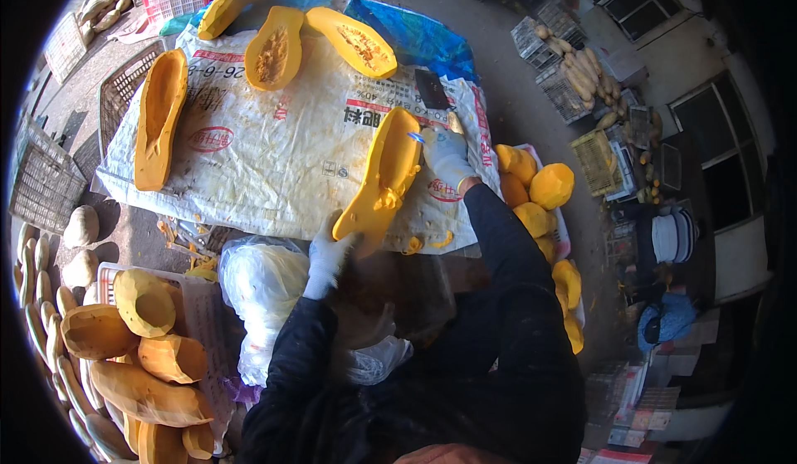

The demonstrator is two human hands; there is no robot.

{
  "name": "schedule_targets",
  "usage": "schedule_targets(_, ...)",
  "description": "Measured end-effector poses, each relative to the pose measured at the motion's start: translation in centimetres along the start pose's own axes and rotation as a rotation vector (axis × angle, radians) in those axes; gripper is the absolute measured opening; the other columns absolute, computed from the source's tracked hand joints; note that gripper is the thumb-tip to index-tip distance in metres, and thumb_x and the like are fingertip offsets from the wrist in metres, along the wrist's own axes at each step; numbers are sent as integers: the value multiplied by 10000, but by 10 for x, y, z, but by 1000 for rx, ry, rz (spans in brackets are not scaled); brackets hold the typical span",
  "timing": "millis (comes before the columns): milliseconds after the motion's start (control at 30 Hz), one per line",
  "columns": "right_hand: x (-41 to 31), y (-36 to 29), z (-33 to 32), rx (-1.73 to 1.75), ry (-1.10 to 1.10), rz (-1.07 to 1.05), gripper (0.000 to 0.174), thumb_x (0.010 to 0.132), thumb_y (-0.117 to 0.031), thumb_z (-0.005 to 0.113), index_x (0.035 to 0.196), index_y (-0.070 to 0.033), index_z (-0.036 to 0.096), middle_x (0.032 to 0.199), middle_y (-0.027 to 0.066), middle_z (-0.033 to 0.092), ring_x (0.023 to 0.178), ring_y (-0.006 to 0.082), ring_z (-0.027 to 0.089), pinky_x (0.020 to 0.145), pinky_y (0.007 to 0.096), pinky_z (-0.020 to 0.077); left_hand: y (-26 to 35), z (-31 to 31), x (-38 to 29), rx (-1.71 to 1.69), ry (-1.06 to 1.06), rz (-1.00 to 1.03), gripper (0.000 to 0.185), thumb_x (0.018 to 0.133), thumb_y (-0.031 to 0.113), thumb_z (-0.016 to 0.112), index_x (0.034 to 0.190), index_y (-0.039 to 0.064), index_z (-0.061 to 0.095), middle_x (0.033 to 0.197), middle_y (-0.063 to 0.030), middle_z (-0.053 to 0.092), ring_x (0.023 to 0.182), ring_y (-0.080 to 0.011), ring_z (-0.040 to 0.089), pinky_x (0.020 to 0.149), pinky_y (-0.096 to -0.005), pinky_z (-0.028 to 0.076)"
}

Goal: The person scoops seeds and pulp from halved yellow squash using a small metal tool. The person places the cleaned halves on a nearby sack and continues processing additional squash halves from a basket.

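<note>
A peeled, hollowed-out squash half (387, 174) leans over the near edge of a sack-covered work surface (280, 153), cut side up. My left hand (327, 258), in a pale glove, grips its narrow lower end. Loose pulp clings inside the cavity. My gloved right hand (447, 153) is beside the wide end, closed on a small blue tool (416, 137) mostly hidden by the fingers. Just beyond that hand lies a cleaver with a dark blade (431, 89) and a pale handle (456, 123). Orange scraps (413, 245) lie near the front edge.
More halves lie on the sacking, including a hollowed one (160, 121) and a seeded one (352, 42). Peeled squash fill a left crate (208, 327) and a right crate (563, 240). A plastic bag (264, 296) stands by my left arm. A person (672, 237) is far right.
</note>
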State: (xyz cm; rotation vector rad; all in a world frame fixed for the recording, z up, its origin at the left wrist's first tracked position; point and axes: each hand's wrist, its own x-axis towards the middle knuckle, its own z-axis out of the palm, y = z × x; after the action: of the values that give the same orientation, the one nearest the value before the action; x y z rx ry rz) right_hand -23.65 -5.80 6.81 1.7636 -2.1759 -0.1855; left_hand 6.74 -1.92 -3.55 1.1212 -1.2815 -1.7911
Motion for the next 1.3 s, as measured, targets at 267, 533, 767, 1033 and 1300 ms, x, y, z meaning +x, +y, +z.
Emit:
schedule_targets(267,16,-37,26,-337,-39,-224,142,833,-137,617,930,-153,720,890,32,667,864,190,650,691,361,504,-14,-1,3,130,27,-24,677,741,297,763,1344,68,559,1139,-175,699,1050,-279,677,918,-347,515)
schedule_targets(533,-115,-71,-48,-17,-41,-465,100,854,-184,595,917,-195,673,913,25,616,849,227,622,725,388,484,-5,1,-3,281,69,-39,717,741,338,767,1375,98,535,1177,-204,677,1092,-324,658,946,-374,503)
schedule_targets(767,-102,-36,-50,19,100,-166,91,865,-195,588,916,-162,655,916,45,605,826,244,624,689,414,490,-13,2,1,258,48,-69,703,736,325,772,1355,83,540,1182,-211,673,1098,-327,655,943,-371,504)
schedule_targets(1033,-61,-38,6,91,-38,202,166,917,-235,562,934,-101,659,952,128,658,781,326,642,699,484,489,-38,-5,17,40,13,-111,616,752,238,769,1304,45,578,1124,-164,700,997,-245,685,868,-320,534)
schedule_targets(1300,-149,-78,-25,142,234,-253,152,819,-195,631,970,-212,634,906,6,573,803,224,603,662,410,469,-51,-2,20,24,-2,-91,589,745,204,790,1276,35,599,1091,-159,707,969,-246,688,849,-320,539)
